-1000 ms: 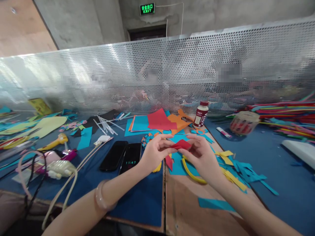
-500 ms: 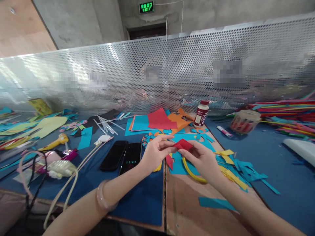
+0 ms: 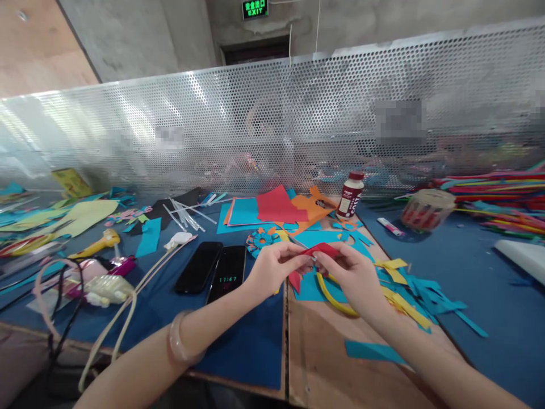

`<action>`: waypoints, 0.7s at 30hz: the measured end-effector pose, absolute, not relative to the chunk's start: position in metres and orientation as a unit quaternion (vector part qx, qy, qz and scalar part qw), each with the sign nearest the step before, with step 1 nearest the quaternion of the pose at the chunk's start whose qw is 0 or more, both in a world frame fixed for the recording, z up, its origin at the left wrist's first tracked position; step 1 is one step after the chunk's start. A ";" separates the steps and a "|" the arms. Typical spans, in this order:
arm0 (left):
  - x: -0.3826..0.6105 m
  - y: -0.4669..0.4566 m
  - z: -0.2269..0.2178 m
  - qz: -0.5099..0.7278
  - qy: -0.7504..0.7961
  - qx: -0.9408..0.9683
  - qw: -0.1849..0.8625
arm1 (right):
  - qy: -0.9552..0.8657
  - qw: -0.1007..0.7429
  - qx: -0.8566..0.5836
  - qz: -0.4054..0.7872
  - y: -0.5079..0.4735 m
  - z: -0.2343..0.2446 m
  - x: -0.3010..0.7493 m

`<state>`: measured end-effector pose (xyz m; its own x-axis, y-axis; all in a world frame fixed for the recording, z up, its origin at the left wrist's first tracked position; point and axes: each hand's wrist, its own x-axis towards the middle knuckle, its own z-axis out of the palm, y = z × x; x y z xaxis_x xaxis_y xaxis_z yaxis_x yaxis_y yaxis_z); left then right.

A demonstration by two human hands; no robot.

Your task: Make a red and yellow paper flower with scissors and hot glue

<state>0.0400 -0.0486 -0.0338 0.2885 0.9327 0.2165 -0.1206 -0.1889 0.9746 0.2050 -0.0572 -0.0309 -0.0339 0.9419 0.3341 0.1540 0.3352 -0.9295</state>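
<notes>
The red piece (image 3: 322, 248) is held between the two hands, seemingly lifted above the blue sheet (image 3: 307, 291). The left hand (image 3: 276, 266) has its fingers and thumb closed on one side of it; the right hand (image 3: 348, 270) pinches the other, the thumbs almost meeting. Whether it is creased I cannot tell, as the fingers cover much of it. To work it well, I would keep both grips light and level, even up the edges before pressing, and steady with one thumb while the other presses; so small a piece probably skews easily. The yellow strip (image 3: 329, 299) and red scrap (image 3: 294, 280) lie close beneath, so low wrists might drag them. Leftward on the surface (image 3: 251, 346) are the flower (image 3: 261, 242) and a phone (image 3: 229, 270).
</notes>
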 end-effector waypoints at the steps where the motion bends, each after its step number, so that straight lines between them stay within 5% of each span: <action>1: 0.040 -0.049 -0.034 0.491 0.339 0.593 0.541 | -0.614 0.536 -0.445 0.371 -0.057 -0.032 0.205; 21: 0.045 -0.056 -0.035 0.523 0.336 0.568 0.540 | -0.548 0.586 -0.419 0.424 -0.057 -0.041 0.197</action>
